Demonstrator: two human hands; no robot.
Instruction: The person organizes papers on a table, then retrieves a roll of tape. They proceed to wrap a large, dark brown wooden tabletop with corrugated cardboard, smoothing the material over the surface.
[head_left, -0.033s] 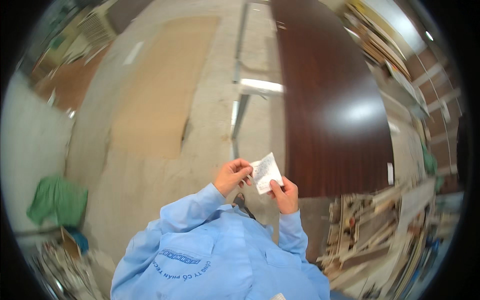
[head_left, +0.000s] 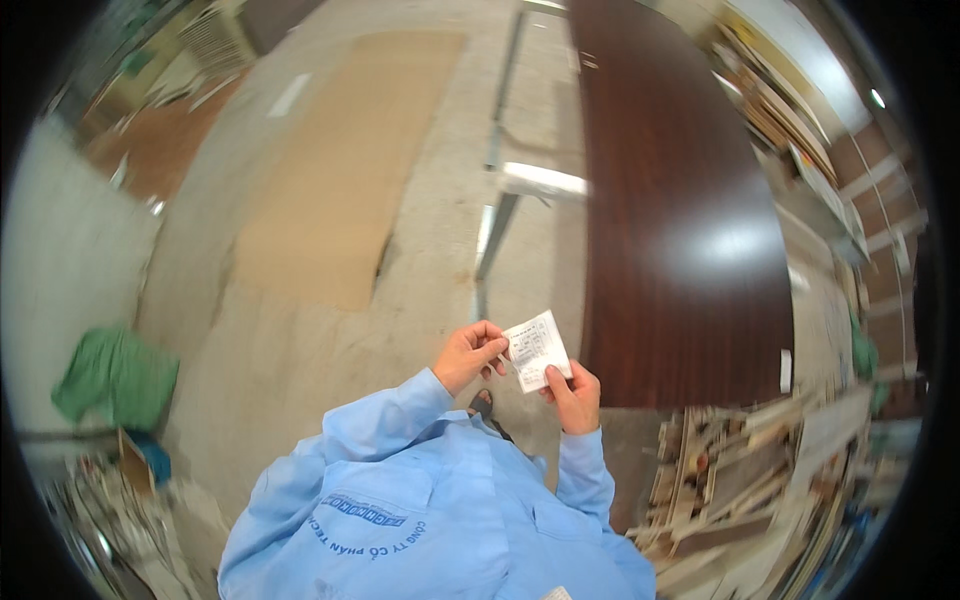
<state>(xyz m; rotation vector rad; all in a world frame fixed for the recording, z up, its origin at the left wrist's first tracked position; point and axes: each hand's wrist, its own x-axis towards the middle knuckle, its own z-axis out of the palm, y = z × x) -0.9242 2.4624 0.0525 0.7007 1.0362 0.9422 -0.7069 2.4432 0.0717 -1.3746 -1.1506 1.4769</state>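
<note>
In front of my chest is a small white slip of printed paper [head_left: 538,345], fairly flat and tilted. My right hand [head_left: 574,397] grips its lower right corner, with the thumb on top and the fingers behind. My left hand [head_left: 468,357] is closed at the slip's left edge, thumb and forefinger pinched together there. Light blue sleeves cover both forearms. Just to the right of the slip, a long dark brown wood-grain panel [head_left: 680,250] lies at a raised height.
Metal frame legs with a white-wrapped crossbar [head_left: 545,181] support the panel's left side. A tan sheet [head_left: 340,180] lies on the concrete floor to the left. Scrap wood strips [head_left: 730,470] are heaped at the lower right. A green sack [head_left: 115,375] sits far left.
The slip was bent up along a crease and now lies flatter, its printed face more open to view. Both hands stay at its edges. The surroundings have shifted slightly to the right.
</note>
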